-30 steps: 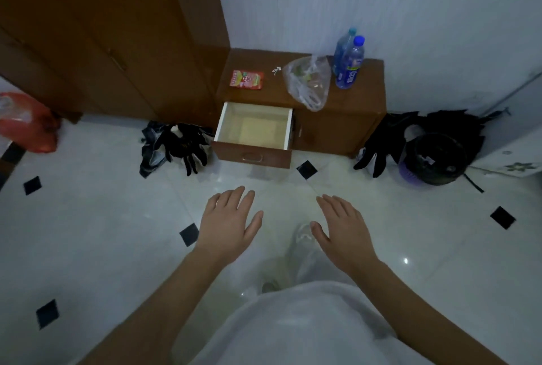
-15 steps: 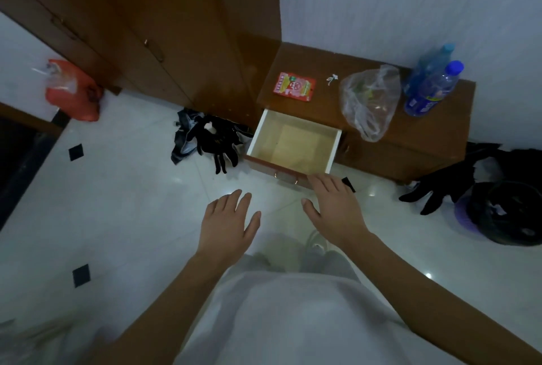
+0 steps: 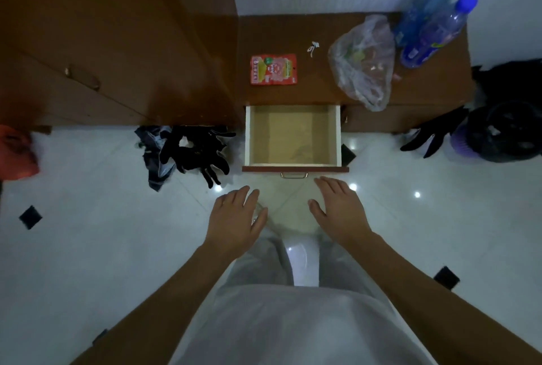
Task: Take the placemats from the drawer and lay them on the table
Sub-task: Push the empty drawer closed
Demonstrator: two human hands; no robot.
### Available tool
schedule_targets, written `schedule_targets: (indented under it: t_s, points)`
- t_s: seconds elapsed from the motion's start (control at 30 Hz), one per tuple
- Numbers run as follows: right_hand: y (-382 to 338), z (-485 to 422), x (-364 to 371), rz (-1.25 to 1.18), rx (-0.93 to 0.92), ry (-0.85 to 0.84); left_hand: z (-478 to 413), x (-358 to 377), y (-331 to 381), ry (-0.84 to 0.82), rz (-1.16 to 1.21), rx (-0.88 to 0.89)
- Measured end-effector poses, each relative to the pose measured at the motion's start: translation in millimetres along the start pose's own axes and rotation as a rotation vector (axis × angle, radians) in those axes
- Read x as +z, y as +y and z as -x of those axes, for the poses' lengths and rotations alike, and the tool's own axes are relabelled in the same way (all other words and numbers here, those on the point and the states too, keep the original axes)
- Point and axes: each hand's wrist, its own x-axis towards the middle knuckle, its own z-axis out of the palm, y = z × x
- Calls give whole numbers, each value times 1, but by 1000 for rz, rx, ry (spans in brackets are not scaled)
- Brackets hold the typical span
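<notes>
I see the drawer [image 3: 293,138] pulled out of the low wooden cabinet [image 3: 416,94], right ahead of the hands. Inside lies a flat tan sheet on the drawer bottom [image 3: 289,135], probably the placemats, though I cannot tell for sure in this dim light. The metal drawer handle [image 3: 294,175] sits on the front edge, just beyond the fingertips. My right hand [image 3: 340,207] hangs flat and loose, fingers together, holding nothing, near the handle but apart from it. My left hand [image 3: 234,219] is the same, spread palm down, empty, a bit further back over the white tiled floor [image 3: 88,247]. On the cabinet top sit a red packet [image 3: 273,68], a clear plastic bag [image 3: 363,62] with something in it, and two blue bottles [image 3: 434,27] at the right end. Left of the drawer, dark gloves [image 3: 199,153] and cloth lie on the floor against a tall wooden wardrobe [image 3: 102,41]. A red bag [image 3: 14,153] is at the far left; more dark stuff [image 3: 498,129] lies at the far right.
</notes>
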Motion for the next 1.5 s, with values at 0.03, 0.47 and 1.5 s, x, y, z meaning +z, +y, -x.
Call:
schedule_targets:
  t_s: [0.03, 0.47, 1.5]
  points:
    - [-3, -3, 9, -9, 38, -4, -6, 4, -8, -20, -5, 22]
    - [15, -70, 132, -116, 195, -7, -76, 103, -55, -66, -27, 56]
    - [143, -305, 327, -65, -265, 781, -295, 317, -140, 548, -182, 308]
